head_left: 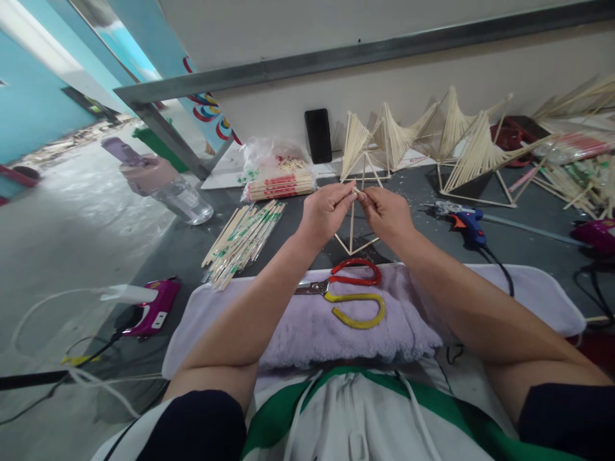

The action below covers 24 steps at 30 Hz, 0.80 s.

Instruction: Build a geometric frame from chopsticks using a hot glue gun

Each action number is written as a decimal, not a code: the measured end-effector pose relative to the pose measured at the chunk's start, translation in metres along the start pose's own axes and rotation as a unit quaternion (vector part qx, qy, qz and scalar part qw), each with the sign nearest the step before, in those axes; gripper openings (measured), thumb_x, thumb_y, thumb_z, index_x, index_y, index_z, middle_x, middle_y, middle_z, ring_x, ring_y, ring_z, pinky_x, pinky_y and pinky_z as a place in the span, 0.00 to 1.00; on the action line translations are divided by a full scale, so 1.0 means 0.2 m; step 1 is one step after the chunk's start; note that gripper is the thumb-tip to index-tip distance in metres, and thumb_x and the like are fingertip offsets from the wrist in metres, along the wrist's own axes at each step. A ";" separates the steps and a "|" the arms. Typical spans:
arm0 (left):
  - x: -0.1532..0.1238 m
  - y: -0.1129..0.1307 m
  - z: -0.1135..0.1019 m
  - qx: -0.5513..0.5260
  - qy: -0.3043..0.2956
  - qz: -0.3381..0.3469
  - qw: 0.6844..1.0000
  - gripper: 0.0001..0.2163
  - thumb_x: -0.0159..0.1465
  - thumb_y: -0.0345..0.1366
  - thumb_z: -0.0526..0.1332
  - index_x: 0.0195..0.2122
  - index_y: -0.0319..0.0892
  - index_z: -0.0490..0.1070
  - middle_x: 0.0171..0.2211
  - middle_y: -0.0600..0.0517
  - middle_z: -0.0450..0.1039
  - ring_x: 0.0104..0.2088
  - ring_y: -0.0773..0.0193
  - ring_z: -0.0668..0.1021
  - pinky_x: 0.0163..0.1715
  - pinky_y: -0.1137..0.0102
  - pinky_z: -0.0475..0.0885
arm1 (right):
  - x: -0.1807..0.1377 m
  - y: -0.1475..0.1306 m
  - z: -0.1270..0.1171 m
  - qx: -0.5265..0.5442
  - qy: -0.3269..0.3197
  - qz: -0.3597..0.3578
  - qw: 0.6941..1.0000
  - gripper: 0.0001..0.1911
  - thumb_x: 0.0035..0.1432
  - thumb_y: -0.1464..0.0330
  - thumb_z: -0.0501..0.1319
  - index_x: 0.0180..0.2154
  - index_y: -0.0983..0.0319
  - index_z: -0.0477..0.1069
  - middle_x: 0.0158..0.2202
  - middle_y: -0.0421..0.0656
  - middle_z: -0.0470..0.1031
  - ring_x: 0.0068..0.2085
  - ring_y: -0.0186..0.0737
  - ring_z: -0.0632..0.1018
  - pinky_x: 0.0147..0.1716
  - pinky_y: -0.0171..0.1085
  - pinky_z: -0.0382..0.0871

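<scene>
My left hand [327,210] and my right hand [384,211] meet above the dark floor, fingers pinched together on the top end of a thin wooden stick [352,224]. That stick rises from a small frame of sticks [358,242] standing on the floor just beyond a lilac fluffy cushion [298,333]. Scissors with a red and a yellow handle [353,293] lie shut on the cushion below my hands.
Wrapped chopsticks [243,240] lie to the left, a bundled pack [278,186] and plastic bag behind. Finished stick structures [432,144] line the wall beside a black phone [318,134]. A blue glue gun [466,224] lies right, a purple one [151,307] left, a water bottle [163,182] far left.
</scene>
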<state>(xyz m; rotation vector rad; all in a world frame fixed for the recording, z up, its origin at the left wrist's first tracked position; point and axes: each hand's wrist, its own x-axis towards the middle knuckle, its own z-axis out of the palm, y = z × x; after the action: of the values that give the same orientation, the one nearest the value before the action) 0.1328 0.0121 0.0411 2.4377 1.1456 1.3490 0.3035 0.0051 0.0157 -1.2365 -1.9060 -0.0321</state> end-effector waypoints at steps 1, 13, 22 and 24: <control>0.00 0.00 0.00 0.006 0.003 0.003 1.000 0.12 0.67 0.34 0.62 0.49 0.46 0.80 0.46 0.49 0.82 0.47 0.62 0.82 0.52 0.68 0.75 | 0.00 0.00 0.00 0.001 0.002 0.001 1.000 0.23 0.72 0.56 0.47 0.31 0.59 0.71 0.31 0.44 0.77 0.33 0.39 0.74 0.31 0.37 0.57; 0.00 -0.01 0.02 0.002 0.012 0.006 1.000 0.12 0.66 0.34 0.62 0.49 0.45 0.80 0.45 0.49 0.82 0.46 0.62 0.82 0.52 0.67 0.76 | 0.00 0.00 0.00 0.001 0.002 0.008 1.000 0.23 0.72 0.57 0.47 0.30 0.59 0.71 0.30 0.43 0.76 0.33 0.39 0.74 0.31 0.37 0.57; -0.01 -0.02 0.03 -0.022 0.012 -0.010 1.000 0.12 0.66 0.33 0.62 0.49 0.45 0.80 0.46 0.49 0.82 0.46 0.62 0.82 0.51 0.67 0.75 | 0.00 0.00 0.00 -0.002 0.000 0.010 1.000 0.22 0.72 0.57 0.47 0.30 0.59 0.70 0.31 0.43 0.76 0.33 0.39 0.74 0.31 0.37 0.57; -0.01 -0.02 0.03 -0.031 0.011 -0.010 0.999 0.12 0.66 0.33 0.62 0.49 0.45 0.80 0.46 0.49 0.82 0.47 0.62 0.82 0.52 0.67 0.75 | 0.00 0.00 0.00 -0.002 0.000 0.007 1.000 0.22 0.72 0.57 0.47 0.30 0.59 0.70 0.31 0.43 0.77 0.33 0.39 0.74 0.31 0.37 0.57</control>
<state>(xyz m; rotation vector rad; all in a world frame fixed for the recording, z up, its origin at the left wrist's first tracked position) 0.1340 0.0153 0.0348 2.3676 1.1138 1.3873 0.3041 0.0045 0.0163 -1.2520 -1.8983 -0.0282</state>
